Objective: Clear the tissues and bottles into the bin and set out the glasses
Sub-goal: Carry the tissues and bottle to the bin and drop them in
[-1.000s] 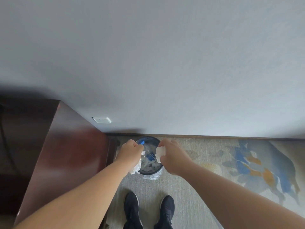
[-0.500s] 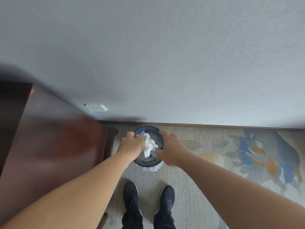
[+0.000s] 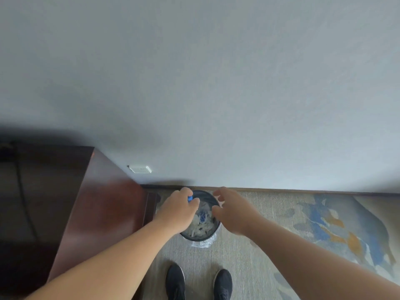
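Note:
A round dark bin [image 3: 213, 231] with a clear plastic liner stands on the carpet by the wall, straight in front of my feet. White crumpled tissues [image 3: 198, 227] and a piece of blue-marked plastic lie inside it. My left hand [image 3: 177, 212] hovers over the bin's left rim, its fingers curled round the neck of a clear bottle with a blue cap [image 3: 190, 199]. My right hand [image 3: 230, 211] hovers over the right rim with its fingers spread and holds nothing. No glasses are in view.
A dark wooden cabinet [image 3: 101, 204] stands close on the left, with its corner next to the bin. The grey wall carries a white socket plate [image 3: 140, 169] above the skirting. A patterned carpet [image 3: 324, 224] spreads to the right. My black shoes [image 3: 198, 282] are below.
Both hands held white tissue over the bin a second ago. The tissue has dropped into the bin, and my right hand has spread out empty.

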Demonstrator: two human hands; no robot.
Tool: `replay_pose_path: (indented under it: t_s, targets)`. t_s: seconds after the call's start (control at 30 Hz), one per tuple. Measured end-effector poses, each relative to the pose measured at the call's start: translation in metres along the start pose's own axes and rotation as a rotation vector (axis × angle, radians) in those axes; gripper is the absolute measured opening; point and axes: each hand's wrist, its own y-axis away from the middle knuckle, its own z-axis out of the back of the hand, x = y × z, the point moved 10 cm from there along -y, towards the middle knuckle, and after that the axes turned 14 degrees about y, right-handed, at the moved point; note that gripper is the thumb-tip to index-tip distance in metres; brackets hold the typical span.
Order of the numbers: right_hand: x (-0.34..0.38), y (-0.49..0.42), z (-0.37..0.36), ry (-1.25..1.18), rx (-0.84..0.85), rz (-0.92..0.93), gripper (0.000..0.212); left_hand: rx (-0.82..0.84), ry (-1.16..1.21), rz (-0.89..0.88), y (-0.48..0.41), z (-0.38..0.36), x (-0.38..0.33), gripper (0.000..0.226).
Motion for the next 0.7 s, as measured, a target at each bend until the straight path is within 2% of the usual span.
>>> replay_pose_path:
  t_s: [0.27, 0.47, 0.7]
  targets:
    - [0.043, 0.069, 0.092, 0.032, -0.175, 0.119, 0.044, -0.132, -0.056, -0.157, 0.072, 0.064, -0.094, 0.041]
    - [0.067, 0.132, 0.141, 0.058, -0.271, 0.283, 0.043, -0.34, -0.047, -0.141, 0.156, 0.097, -0.132, 0.042]
    - [0.092, 0.225, 0.148, 0.149, -0.292, 0.549, 0.041, -0.564, 0.002, -0.127, 0.268, 0.094, -0.158, 0.04]
